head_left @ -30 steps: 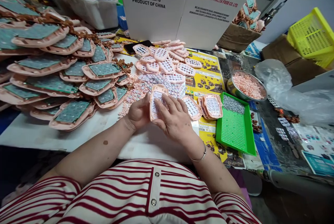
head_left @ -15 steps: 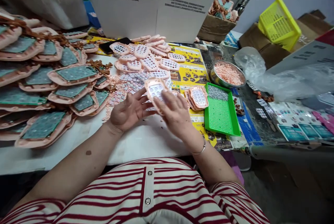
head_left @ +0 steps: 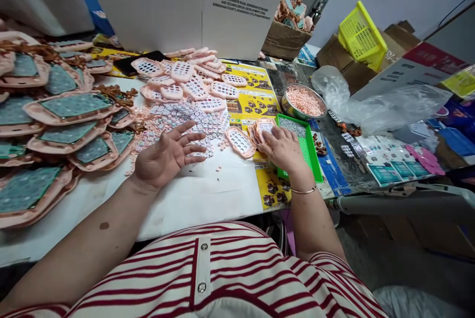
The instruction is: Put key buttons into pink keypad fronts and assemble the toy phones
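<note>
My left hand [head_left: 168, 155] is held palm up over the white table surface [head_left: 208, 189], fingers spread, with nothing in it. Beyond its fingers lie many small round pieces [head_left: 174, 119]. My right hand [head_left: 284, 147] rests on a small stack of pink panels [head_left: 256, 132], its fingers over the top one; whether it grips them is hidden. Beside the stack lies a pink panel with rows of holes [head_left: 240, 142]. The green tray [head_left: 318, 167], holding small silvery parts [head_left: 293, 125], is partly under my right hand.
Pink frames with teal panels [head_left: 74, 110] are piled at the left. A heap of pink panels [head_left: 193, 80] lies at the back before a white carton [head_left: 178, 11]. At the right are a metal bowl [head_left: 304, 103], clear plastic bags [head_left: 389, 110] and a yellow basket [head_left: 361, 36].
The panel held between my hands has gone to the stack with my right hand, which moved right. My left hand is now empty and apart. The camera view has shifted right.
</note>
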{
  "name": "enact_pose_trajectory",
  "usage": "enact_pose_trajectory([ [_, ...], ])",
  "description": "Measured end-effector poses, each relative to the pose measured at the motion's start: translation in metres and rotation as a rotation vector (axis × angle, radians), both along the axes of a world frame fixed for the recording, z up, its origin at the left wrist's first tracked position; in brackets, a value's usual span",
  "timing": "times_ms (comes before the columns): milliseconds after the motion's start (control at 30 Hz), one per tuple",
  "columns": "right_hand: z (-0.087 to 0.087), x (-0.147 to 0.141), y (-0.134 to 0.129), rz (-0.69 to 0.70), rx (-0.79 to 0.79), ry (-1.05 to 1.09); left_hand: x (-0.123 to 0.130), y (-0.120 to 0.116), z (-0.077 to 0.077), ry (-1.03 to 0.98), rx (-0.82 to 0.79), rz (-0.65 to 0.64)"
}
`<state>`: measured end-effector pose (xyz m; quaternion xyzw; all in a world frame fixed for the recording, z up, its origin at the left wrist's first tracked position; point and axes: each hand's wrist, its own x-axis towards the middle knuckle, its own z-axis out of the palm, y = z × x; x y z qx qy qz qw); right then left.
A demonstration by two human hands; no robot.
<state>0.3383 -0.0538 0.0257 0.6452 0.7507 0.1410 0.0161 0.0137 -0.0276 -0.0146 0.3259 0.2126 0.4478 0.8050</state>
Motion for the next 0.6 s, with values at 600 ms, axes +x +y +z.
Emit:
enact_pose_trajectory([
  [600,-0.014,-0.094,0.001,0.621,0.233,0.266,0.006,0.007,-0.004,-0.048,-0.192,-0.121],
])
